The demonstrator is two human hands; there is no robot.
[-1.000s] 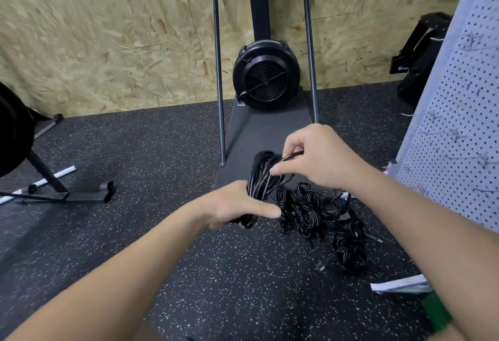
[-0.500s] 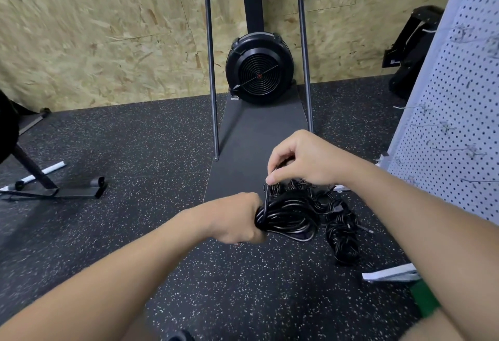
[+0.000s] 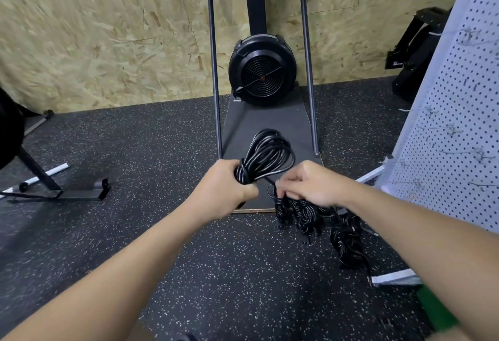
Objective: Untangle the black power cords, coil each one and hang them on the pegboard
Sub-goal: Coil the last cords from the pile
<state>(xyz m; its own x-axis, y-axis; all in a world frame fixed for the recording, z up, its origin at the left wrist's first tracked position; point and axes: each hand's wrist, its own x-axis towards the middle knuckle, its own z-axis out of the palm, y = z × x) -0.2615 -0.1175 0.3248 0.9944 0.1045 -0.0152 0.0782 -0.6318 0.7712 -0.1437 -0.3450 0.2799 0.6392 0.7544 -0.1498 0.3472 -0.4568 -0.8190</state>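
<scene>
My left hand [image 3: 225,186] grips the base of a coiled black power cord [image 3: 267,153], whose loops stand up and away from me. My right hand [image 3: 310,185] pinches the loose end of that cord just right of the coil. Below my right hand, several more black cords [image 3: 324,222] lie bundled on the speckled floor. The white pegboard [image 3: 459,130] with metal hooks stands at the right.
A black fan exercise machine [image 3: 262,70] with a steel frame and dark base plate stands ahead against the chipboard wall. A black stand with a white bar [image 3: 54,186] lies at the left. The pegboard's white foot [image 3: 394,277] and something green [image 3: 432,311] are at lower right.
The coil has swung from lying sideways to pointing up and away. My right hand dropped from above the coil to its right side, still pinching the cord end.
</scene>
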